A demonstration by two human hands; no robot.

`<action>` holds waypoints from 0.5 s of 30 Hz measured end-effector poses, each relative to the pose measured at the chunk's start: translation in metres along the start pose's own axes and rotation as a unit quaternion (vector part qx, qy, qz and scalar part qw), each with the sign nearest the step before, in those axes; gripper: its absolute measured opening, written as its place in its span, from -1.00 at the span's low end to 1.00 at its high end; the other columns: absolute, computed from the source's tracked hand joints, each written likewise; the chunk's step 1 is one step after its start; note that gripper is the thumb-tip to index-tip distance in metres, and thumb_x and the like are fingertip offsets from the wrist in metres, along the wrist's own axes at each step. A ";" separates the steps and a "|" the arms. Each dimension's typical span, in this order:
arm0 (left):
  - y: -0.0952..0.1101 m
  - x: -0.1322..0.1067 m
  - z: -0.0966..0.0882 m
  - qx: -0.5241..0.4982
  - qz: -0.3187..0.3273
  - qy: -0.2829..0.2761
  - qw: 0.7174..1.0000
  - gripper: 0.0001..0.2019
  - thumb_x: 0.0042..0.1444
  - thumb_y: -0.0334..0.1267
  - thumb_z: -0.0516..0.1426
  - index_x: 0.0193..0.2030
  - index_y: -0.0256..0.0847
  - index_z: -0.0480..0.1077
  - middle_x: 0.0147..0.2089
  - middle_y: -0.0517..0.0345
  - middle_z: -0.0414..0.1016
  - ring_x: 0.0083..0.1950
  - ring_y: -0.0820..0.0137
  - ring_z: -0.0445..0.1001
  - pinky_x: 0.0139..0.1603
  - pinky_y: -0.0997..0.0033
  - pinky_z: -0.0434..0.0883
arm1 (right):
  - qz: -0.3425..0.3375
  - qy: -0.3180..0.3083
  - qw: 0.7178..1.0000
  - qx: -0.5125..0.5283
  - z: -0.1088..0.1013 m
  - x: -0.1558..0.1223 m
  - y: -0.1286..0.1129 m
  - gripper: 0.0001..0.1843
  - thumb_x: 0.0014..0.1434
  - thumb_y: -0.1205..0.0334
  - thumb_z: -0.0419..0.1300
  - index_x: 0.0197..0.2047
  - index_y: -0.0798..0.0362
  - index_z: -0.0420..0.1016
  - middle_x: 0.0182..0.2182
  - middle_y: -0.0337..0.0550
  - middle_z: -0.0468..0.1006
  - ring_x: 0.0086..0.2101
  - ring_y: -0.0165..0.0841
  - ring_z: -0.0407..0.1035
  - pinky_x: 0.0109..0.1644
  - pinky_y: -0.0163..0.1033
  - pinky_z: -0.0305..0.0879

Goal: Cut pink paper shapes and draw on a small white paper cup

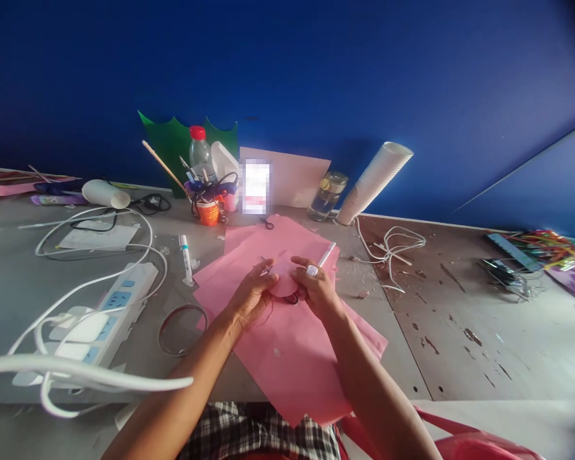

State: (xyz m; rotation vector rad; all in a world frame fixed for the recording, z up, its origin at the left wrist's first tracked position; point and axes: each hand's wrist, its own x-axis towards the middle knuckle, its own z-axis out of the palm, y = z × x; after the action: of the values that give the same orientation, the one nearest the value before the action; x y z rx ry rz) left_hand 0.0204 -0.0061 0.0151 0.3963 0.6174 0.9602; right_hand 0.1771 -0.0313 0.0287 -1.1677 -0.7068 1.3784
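Note:
A small piece of pink paper [283,282] with a rounded lower edge is held between my two hands. My left hand [256,286] pinches its left side, thumb and fingers closed on it. On the opposite side my right hand [320,289], with a white ring-like item on a finger, grips the right edge. Below them lie overlapping sheets of pink paper [287,358]. A dark loop [292,299] shows just under the held piece; what it belongs to is hidden. Beside my right hand a white pen [328,254] rests on the sheets.
To the left are a power strip [124,291] with white cables, a marker [185,259] and a tape roll [182,329]. Behind stand a pen cup [207,212], a lit screen [255,185], a glass jar [326,195] and stacked paper cups [374,182]. Straws [551,246] lie far right.

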 end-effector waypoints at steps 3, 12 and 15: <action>-0.001 0.001 -0.001 -0.009 -0.004 0.006 1.000 -0.45 -0.18 -0.54 0.42 0.00 -0.25 0.42 -0.21 0.10 0.59 -0.19 0.28 0.62 -0.09 0.26 0.55 | 0.014 0.005 1.000 0.021 0.003 0.000 0.002 -0.37 -0.20 0.13 0.47 -0.06 0.11 0.42 -0.69 -0.51 0.31 -0.73 -0.54 0.10 -0.69 -0.37 0.02; 0.002 -0.002 0.005 0.010 0.004 0.004 1.000 -0.37 -0.20 -0.47 0.43 0.08 -0.23 0.44 -0.19 0.04 0.61 -0.09 0.16 0.62 -0.02 0.14 0.55 | 0.051 -0.015 0.997 0.061 -0.001 0.002 0.011 -0.35 -0.19 0.16 0.49 -0.03 0.10 0.40 -0.66 -0.47 0.38 -0.74 -0.53 0.14 -0.69 -0.38 0.06; 0.003 -0.003 0.005 0.020 -0.008 -0.066 0.998 -0.43 -0.14 -0.35 0.43 0.08 -0.24 0.48 -0.14 -0.05 0.63 -0.07 0.08 0.62 -0.01 0.06 0.55 | 0.054 -0.029 0.996 0.061 0.000 0.003 0.012 -0.39 -0.19 0.14 0.50 -0.07 0.08 0.41 -0.66 -0.45 0.39 -0.75 -0.53 0.15 -0.70 -0.39 0.05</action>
State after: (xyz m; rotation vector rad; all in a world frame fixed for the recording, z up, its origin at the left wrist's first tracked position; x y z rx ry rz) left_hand 0.0209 -0.0076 0.0218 0.4866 0.5189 0.9003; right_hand 0.1727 -0.0304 0.0172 -1.0863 -0.5975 1.5304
